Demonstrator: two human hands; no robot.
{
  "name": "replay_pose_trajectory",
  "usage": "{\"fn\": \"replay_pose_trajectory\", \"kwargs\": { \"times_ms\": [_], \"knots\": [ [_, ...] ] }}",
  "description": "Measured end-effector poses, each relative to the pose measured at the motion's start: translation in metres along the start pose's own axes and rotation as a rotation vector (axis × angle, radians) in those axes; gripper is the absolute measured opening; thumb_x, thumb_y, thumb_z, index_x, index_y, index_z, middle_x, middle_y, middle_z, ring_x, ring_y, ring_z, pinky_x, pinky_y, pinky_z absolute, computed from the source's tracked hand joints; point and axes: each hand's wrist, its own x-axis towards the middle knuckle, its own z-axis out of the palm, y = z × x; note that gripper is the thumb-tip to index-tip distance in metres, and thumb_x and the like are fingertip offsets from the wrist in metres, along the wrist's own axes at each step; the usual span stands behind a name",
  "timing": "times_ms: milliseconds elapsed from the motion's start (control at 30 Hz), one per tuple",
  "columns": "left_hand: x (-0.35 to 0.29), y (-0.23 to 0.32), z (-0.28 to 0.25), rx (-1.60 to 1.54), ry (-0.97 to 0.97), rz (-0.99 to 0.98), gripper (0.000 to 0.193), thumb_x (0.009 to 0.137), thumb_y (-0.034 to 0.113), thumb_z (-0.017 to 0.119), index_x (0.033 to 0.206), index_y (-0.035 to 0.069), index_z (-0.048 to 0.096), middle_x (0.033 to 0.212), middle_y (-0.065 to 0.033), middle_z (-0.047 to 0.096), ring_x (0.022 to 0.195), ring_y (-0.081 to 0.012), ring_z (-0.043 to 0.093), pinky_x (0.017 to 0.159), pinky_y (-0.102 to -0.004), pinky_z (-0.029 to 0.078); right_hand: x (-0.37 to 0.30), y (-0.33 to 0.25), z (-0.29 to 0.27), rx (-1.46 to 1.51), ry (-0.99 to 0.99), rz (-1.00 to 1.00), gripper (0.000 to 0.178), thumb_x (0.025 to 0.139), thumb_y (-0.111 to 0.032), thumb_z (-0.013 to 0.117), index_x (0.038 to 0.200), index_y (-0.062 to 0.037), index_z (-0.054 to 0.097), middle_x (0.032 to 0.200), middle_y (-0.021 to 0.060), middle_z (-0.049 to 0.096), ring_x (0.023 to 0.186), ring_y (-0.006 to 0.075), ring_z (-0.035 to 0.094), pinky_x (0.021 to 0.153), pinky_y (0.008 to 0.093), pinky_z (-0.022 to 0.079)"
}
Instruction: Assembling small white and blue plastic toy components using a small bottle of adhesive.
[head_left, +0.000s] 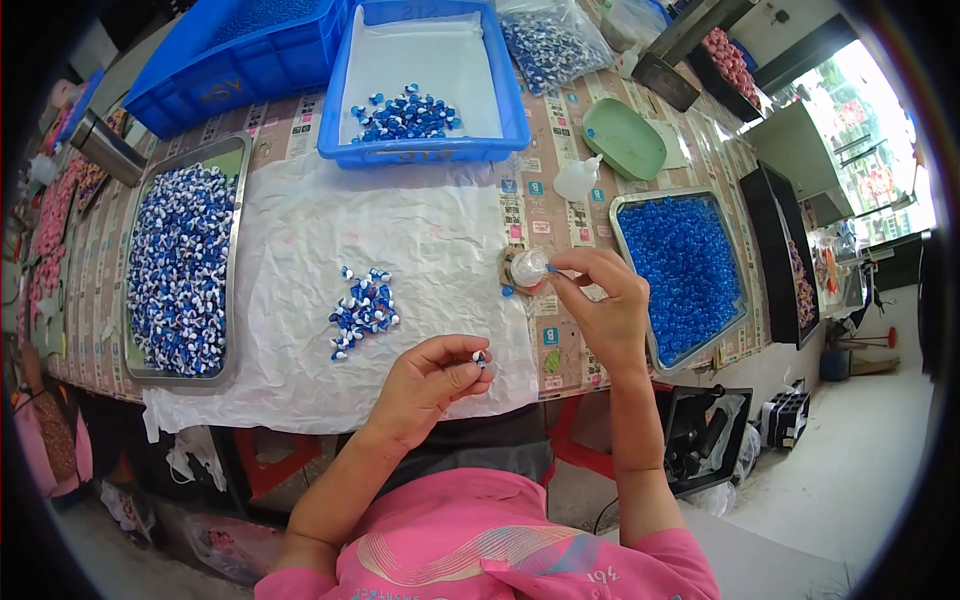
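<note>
Two hands worked by the white paper sheet [290, 230], and both grips were pinched shut on something small. The left hand [425, 385], over the sheet's near right corner, pressed thumb and forefinger on a blue-and-white piece [480, 357] with a touch of dark red. The right hand [608, 300], past the sheet's right edge, pinched a blue bead [551, 268] between thumb and forefinger at the mouth of a clear jar [526, 267]; whether bead and jar touched could not be told. The jar stood at the sheet's right edge, a stray bead [507, 291] just beside it. About the middle of the sheet lay a loose pile [364, 312] of blue-and-white pieces. Left of the sheet, a metal tray [239, 220] was heaped with more such pieces; well to its right, a second tray [613, 209] held plain blue beads. Beyond the sheet's far right corner were a white squeeze bottle [577, 181] and a green dish [628, 138]. Past the far edge stood a white-lined blue tub [350, 154], with a blue crate [270, 78] to its left; both bore yellowish writing on their front walls. Small printed blocks marked the table covering [540, 200] around the sheet, and on its near side a pink shirt [440, 520] carried pale lettering.
</note>
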Motion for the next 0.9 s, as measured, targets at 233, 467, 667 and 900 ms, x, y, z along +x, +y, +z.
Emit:
{"fn": "replay_pose_trajectory", "kwargs": {
  "times_ms": [233,467,667,900],
  "knots": [
    [-0.005,0.008,-0.003,-0.017,-0.026,-0.027,0.028,0.092,0.000,0.061,0.120,-0.002,0.060,0.107,-0.0101,0.065,0.095,-0.0172,0.066,0.085,-0.0292,0.057,0.014,-0.004,0.005,-0.200,-0.058,-0.211,0.018,0.072,0.002,0.074,0.089,-0.0033,0.072,0.090,0.0074,0.071,0.084,0.0218,0.066,0.072,0.0304,0.052],
    [-0.008,0.010,-0.006,-0.013,-0.027,-0.026,0.027,0.093,0.002,0.061,0.120,-0.001,0.061,0.107,-0.0087,0.065,0.096,-0.0164,0.066,0.087,-0.0290,0.056,0.019,-0.009,0.007,-0.245,-0.095,-0.270,0.018,0.070,0.003,0.074,0.087,-0.0031,0.072,0.087,0.0075,0.071,0.083,0.0241,0.065,0.073,0.0334,0.052],
    [-0.007,0.008,-0.006,-0.045,-0.030,-0.011,0.028,0.092,-0.001,0.060,0.121,-0.002,0.059,0.110,-0.0100,0.064,0.095,-0.0172,0.067,0.084,-0.0282,0.057,0.020,-0.008,0.006,-0.264,-0.108,-0.292,0.019,0.069,0.004,0.074,0.087,-0.0026,0.072,0.087,0.0077,0.071,0.083,0.0242,0.065,0.073,0.0327,0.052],
    [-0.006,0.007,-0.006,-0.004,-0.013,-0.010,0.028,0.092,-0.001,0.060,0.120,-0.001,0.059,0.111,-0.0102,0.064,0.097,-0.0167,0.066,0.086,-0.0288,0.056,0.008,-0.020,0.001,-0.177,-0.080,-0.268,0.020,0.069,0.006,0.073,0.087,-0.0027,0.072,0.087,0.0073,0.071,0.083,0.0217,0.066,0.073,0.0307,0.052]
  ]
}}
